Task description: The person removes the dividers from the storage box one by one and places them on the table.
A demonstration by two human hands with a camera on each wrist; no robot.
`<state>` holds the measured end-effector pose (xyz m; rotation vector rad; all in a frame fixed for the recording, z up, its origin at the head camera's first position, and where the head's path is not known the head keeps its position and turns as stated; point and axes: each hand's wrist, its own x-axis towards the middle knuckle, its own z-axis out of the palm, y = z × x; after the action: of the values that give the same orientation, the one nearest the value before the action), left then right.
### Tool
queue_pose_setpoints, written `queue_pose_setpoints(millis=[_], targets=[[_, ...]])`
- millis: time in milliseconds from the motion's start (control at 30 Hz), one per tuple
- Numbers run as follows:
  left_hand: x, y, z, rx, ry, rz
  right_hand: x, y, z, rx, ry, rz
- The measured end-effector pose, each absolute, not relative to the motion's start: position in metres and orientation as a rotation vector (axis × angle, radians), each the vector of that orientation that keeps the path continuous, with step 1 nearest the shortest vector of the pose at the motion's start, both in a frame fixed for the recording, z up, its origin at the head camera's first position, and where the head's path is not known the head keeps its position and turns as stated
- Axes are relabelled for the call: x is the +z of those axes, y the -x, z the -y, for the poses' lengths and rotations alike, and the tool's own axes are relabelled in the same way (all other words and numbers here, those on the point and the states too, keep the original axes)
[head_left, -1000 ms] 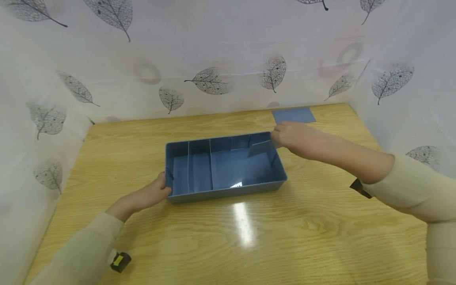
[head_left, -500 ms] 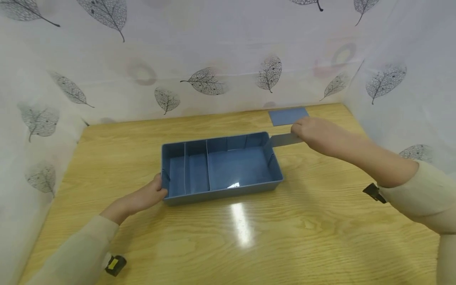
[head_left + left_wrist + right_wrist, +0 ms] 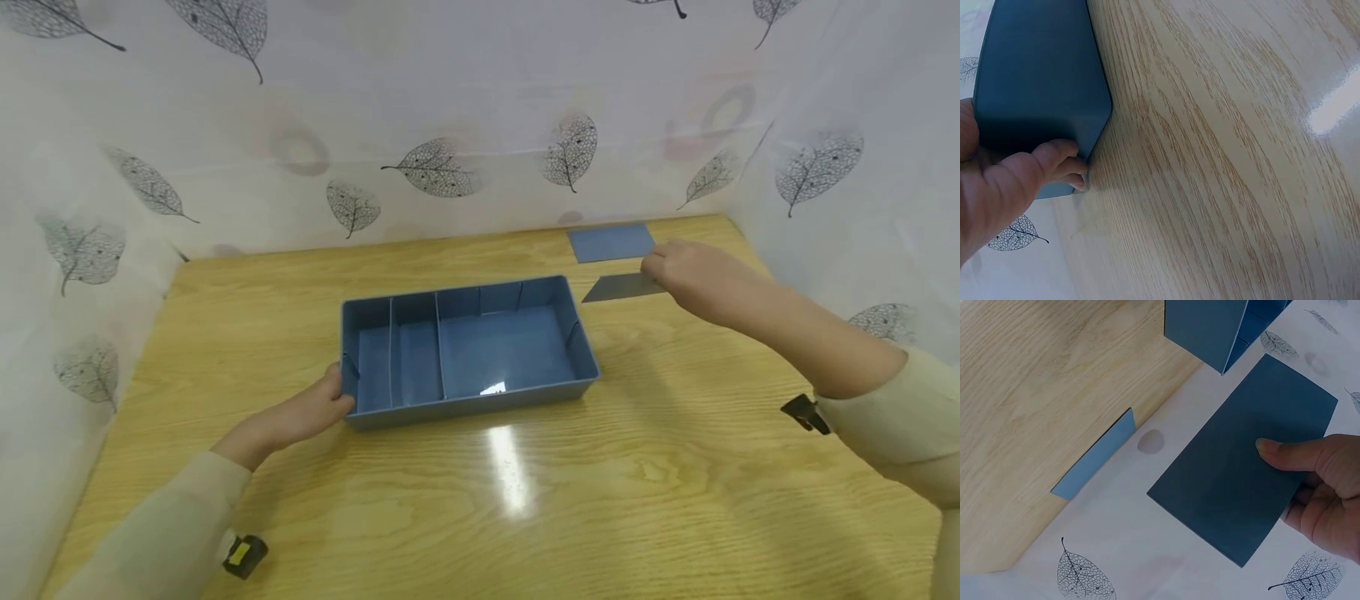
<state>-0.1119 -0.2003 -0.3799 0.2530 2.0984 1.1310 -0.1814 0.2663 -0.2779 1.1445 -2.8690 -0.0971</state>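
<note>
A blue plastic organiser box [image 3: 465, 400] with two upright dividers at its left end sits on the wooden table [image 3: 525, 500]. My left hand [image 3: 315, 408] grips the box's left near corner [image 3: 1085, 144], fingers curled around it. My right hand [image 3: 693, 271] pinches a loose blue divider panel [image 3: 622, 288] [image 3: 1241, 469] in the air, to the right of the box's far right corner. A second blue panel [image 3: 611, 242] [image 3: 1094, 456] lies flat on the table by the back wall.
White curtains printed with leaves [image 3: 435, 167] enclose the table at the back and on both sides. A bright light reflection [image 3: 510, 475] lies on the wood in front of the box. A black and yellow wrist device [image 3: 243, 556] shows at my left sleeve.
My right hand has lifted the divider panel out of the box's right end and carried it right and back. The left hand has stayed on the box's corner.
</note>
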Motion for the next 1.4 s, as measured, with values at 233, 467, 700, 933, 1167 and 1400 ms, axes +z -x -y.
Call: queue_pose_setpoints(millis=[233, 467, 700, 933, 1167, 1400], targets=[[-0.381, 0.112, 0.201, 1.131, -0.27, -2.107, -0.283, 0.182, -0.278, -0.12, -1.086, 2.92], [-0.383, 0.111, 0.202, 1.133, -0.274, -2.116, -0.29, 0.185, -0.288, -0.099, -1.09, 2.89], [-0.384, 0.111, 0.202, 1.133, -0.266, -2.114, -0.298, 0.187, -0.293, -0.07, -1.074, 2.895], [-0.383, 0.111, 0.203, 1.139, -0.262, -2.102, -0.308, 0.193, -0.297, -0.068, -1.076, 2.911], [-0.383, 0.111, 0.202, 1.143, -0.276, -2.107, -0.323, 0.201, -0.303, -0.049, -1.034, 2.935], [-0.383, 0.111, 0.202, 1.154, -0.287, -2.106, -0.333, 0.208, -0.306, -0.048, -1.012, 2.979]])
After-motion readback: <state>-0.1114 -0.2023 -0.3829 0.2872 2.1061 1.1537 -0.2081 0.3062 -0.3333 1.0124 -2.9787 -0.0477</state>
